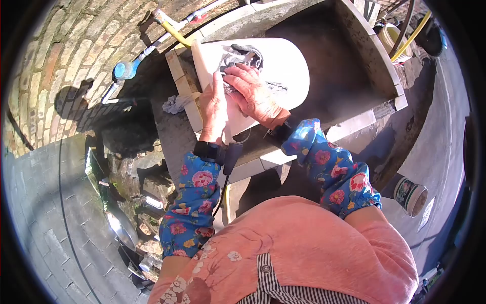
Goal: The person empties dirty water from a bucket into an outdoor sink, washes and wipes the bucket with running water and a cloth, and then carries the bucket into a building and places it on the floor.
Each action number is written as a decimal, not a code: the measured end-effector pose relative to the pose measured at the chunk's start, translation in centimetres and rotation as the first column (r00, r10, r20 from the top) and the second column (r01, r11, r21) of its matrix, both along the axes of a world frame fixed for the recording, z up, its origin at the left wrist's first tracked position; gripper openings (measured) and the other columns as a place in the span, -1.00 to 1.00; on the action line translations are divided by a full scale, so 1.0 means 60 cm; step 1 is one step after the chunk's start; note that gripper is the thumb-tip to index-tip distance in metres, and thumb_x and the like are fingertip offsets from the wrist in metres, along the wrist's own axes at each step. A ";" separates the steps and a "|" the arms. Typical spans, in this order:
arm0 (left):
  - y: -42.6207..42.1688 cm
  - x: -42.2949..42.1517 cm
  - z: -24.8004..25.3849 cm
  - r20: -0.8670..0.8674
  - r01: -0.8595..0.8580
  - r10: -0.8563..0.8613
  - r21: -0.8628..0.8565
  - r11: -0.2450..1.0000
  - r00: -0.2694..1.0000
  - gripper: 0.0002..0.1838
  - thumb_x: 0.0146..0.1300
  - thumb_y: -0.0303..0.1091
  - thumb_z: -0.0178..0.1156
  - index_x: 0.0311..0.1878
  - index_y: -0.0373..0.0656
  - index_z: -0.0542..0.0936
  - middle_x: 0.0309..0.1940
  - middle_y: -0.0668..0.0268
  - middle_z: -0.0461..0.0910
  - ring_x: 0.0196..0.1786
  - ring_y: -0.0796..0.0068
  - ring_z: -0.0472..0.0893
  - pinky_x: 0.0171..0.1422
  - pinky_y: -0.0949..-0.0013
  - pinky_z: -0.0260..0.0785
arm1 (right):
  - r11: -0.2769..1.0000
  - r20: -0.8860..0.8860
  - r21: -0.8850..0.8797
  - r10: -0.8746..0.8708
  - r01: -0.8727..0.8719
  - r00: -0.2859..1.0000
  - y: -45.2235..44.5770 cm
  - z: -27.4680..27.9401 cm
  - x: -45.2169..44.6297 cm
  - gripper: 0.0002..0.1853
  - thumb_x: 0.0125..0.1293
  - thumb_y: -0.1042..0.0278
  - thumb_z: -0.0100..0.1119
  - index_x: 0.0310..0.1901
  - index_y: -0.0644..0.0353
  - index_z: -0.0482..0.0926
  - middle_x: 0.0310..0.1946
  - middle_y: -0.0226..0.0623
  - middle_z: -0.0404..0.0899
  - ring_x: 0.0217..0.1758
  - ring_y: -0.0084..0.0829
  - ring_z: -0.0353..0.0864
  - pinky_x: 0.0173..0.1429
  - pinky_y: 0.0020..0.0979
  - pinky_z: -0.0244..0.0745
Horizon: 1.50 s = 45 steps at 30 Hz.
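Fingers of the right hand lie bent across a grey-and-black fabric item in a white basin, upper centre of the frame; whether they grip it cannot be told. The left hand sits beside it, its grasp unclear, with a brick wall at upper left.

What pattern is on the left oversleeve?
The left oversleeve is blue with mostly pink flowers, seen in the head view.
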<state>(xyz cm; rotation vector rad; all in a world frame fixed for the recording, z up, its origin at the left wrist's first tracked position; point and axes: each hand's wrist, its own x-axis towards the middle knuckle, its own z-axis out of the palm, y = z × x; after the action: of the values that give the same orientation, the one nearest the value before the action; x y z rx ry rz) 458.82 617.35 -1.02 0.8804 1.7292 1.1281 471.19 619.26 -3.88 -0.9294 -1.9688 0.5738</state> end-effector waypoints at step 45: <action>-0.003 -0.001 0.000 0.159 -0.103 0.100 0.010 0.995 0.982 -0.46 0.41 0.05 -0.14 -0.19 -0.31 0.56 -0.39 0.27 0.58 -0.45 0.53 0.56 -0.39 0.46 0.45 | 0.940 0.180 0.046 0.326 -0.339 0.928 0.039 -0.019 0.082 -0.51 -0.05 0.46 0.24 0.02 0.06 0.47 0.12 -0.35 0.39 0.29 -0.24 0.27 0.30 -0.13 0.15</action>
<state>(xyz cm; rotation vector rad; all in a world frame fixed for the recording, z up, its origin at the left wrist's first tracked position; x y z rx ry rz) 458.75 617.20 -1.04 0.6996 1.6500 1.2488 476.12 621.59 -5.02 -0.6142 -2.3086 0.6202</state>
